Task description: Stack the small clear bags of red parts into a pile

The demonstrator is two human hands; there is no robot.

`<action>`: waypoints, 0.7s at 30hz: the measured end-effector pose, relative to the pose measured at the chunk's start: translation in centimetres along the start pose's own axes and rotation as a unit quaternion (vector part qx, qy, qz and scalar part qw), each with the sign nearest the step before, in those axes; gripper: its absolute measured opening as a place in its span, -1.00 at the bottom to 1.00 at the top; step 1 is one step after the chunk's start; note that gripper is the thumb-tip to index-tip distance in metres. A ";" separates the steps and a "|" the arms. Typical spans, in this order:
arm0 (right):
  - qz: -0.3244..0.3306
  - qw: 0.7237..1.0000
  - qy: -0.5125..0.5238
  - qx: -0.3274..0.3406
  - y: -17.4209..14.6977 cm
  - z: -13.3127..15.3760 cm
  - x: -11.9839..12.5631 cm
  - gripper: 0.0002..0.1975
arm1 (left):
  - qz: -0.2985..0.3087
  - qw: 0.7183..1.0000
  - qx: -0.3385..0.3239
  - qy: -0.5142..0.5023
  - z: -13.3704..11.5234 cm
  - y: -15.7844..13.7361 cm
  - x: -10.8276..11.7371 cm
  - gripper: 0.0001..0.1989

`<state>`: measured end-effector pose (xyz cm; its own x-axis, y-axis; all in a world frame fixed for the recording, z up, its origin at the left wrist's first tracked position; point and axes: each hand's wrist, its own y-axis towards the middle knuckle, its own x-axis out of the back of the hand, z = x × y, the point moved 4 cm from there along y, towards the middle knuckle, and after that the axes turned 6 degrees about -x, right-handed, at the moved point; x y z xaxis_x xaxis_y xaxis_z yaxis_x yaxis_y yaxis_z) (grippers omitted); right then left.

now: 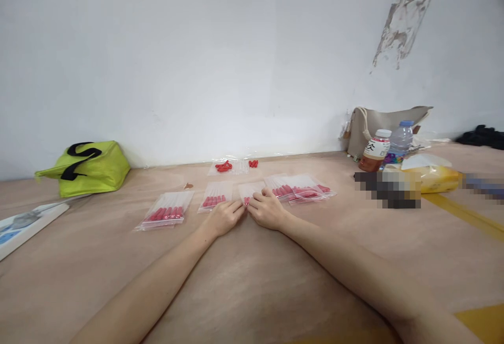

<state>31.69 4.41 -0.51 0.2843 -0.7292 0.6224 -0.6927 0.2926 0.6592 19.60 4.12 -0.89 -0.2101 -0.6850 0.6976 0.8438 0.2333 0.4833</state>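
Observation:
A small clear zip bag (pixel 248 189) with red-ended pieces inside lies between my hands at the middle of the table. My left hand (pixel 226 218) pinches its near left edge with the fingertips. On the other side my right hand (pixel 268 210) has its fingers bent over the bag's near right part and covers much of the red pieces. Just left lies another zip bag (pixel 214 189) with a row of red-ended pieces. Farther left is a stack of such bags (pixel 169 202). Beside my right hand several filled bags (pixel 305 184) overlap.
Loose red pieces (pixel 223 166) sit on clear plastic near the wall. A lime-green bag (pixel 92 168) stands at left, near a white tray (pixel 35 228). At right are a brown drink bottle (pixel 375 150), a clear bottle (pixel 400 139), a beige bag (pixel 388 118) and a yellow packet (pixel 439 176).

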 end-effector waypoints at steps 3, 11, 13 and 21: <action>-0.015 1.000 -0.010 0.025 -0.1 0.0 0.4 -0.73 | -0.018 1.000 0.012 -0.001 -0.1 0.2 0.5 -0.71; -0.068 0.992 -0.064 0.083 -1.2 -0.4 0.9 -0.76 | -0.051 0.998 0.028 -0.009 -0.6 0.3 1.3 -0.77; -0.076 0.993 -0.057 0.074 -1.6 -0.9 0.9 -0.78 | -0.054 0.997 0.040 -0.025 -0.5 0.0 1.3 -0.77; -0.066 0.997 -0.030 0.002 -2.8 -3.0 1.1 -0.81 | -0.055 0.993 0.074 -0.076 0.1 -0.1 1.1 -0.79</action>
<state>35.95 4.66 -0.37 0.3322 -0.7972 0.5041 -0.6551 0.1896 0.7314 19.18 3.43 -0.11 -0.3778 -0.6025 0.7031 0.7328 0.2696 0.6248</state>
